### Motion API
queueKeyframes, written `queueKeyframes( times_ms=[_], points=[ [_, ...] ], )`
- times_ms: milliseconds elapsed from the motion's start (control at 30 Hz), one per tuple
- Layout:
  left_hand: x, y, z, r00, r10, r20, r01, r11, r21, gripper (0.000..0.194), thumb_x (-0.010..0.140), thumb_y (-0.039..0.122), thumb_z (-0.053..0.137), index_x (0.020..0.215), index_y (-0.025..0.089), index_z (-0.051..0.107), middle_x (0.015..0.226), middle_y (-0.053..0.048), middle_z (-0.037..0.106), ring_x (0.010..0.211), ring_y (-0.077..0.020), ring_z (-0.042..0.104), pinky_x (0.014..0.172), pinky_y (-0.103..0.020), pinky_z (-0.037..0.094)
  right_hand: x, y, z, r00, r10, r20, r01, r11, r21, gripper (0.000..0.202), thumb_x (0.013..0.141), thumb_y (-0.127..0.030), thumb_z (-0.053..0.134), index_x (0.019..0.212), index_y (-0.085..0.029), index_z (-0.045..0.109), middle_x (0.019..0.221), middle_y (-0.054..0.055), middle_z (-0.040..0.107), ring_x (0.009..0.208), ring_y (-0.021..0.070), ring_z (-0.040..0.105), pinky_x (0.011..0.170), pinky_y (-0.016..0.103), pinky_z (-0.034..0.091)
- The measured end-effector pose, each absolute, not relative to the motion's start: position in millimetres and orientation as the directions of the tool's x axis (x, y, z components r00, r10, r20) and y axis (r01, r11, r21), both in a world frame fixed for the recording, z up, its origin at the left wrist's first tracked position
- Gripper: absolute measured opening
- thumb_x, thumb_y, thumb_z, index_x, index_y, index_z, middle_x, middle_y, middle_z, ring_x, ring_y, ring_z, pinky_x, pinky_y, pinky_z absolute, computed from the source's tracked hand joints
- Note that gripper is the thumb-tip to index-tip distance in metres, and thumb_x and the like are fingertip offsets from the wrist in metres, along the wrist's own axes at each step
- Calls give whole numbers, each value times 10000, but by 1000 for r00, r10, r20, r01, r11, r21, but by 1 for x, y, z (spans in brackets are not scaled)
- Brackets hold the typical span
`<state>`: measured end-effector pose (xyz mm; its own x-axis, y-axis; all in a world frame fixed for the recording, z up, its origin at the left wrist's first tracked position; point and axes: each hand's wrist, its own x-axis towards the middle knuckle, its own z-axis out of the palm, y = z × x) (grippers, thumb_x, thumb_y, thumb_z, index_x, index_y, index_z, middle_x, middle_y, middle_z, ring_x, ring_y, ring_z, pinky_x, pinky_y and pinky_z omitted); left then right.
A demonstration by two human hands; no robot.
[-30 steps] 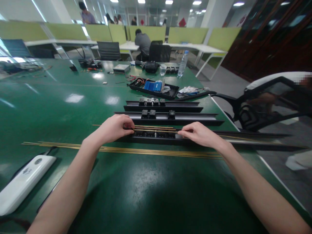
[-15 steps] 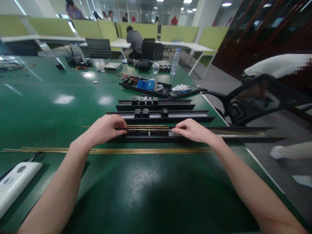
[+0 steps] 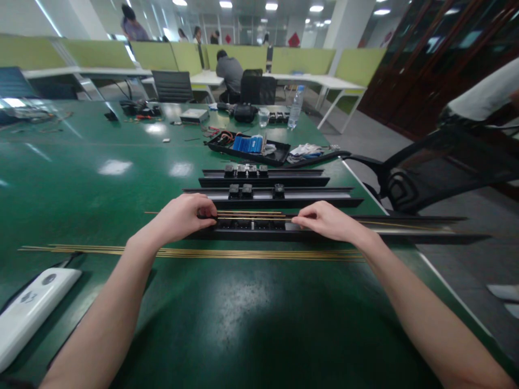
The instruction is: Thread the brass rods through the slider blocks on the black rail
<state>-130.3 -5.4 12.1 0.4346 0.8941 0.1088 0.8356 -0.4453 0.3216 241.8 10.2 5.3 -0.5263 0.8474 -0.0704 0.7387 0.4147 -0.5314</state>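
Note:
My left hand (image 3: 187, 217) is closed in a pinch on the thin brass rods (image 3: 254, 218) above the nearest long black channel (image 3: 259, 235). To the right, my right hand (image 3: 323, 220) pinches along the same rods, fingertips close to their right part. Small dark blocks (image 3: 261, 225) sit inside the channel below, partly hidden by the rods. Several more brass rods (image 3: 243, 254) lie side by side on the green table, nearer to me than the channel.
Two more black channels with dark blocks, the middle one (image 3: 312, 202) and the far one (image 3: 300, 182), lie beyond. Farther back are a black tray (image 3: 279, 156), gloves (image 3: 306, 151) and a water bottle (image 3: 295, 108). A white device (image 3: 36, 308) lies at left; a mesh chair (image 3: 430, 167) stands at right.
The whole view has shifted slightly, so the table scene appears a little lower and to the right. Both hands keep their places on the rods. The person at right has moved partly out of view.

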Motion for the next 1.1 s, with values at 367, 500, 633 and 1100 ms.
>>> queueKeyframes(
  times_ms=[367,500,633,1100],
  points=[
    [-130,-5,12,442,891,107,838,-453,306,153,806,357,664,845,222,723,810,-12,679,727,-161,595,652,-279,435,245,11,5,-527,845,-85,738,407,-538,466,927,-534,536,683,-165,682,622,5,610,571,126,456,562,275,311],
    [-131,-5,12,437,894,99,843,-446,302,149,803,356,666,847,226,723,817,-9,683,728,-160,598,656,-278,437,245,11,6,-527,844,-102,740,397,-543,469,928,-537,536,687,-164,685,625,9,621,568,127,467,562,274,317],
    [-132,-4,11,440,892,101,841,-449,302,150,805,354,655,844,227,725,825,-11,689,736,-162,605,664,-279,443,245,10,7,-514,850,-116,746,376,-550,480,924,-549,532,679,-163,679,634,20,630,576,134,477,563,274,322],
    [-130,-5,11,440,894,85,853,-446,271,156,819,349,636,813,239,747,836,-26,714,761,-187,634,721,-302,472,246,11,8,-508,849,-146,756,358,-548,527,908,-609,525,684,-163,694,626,18,630,568,138,479,558,279,319]
  ],
)
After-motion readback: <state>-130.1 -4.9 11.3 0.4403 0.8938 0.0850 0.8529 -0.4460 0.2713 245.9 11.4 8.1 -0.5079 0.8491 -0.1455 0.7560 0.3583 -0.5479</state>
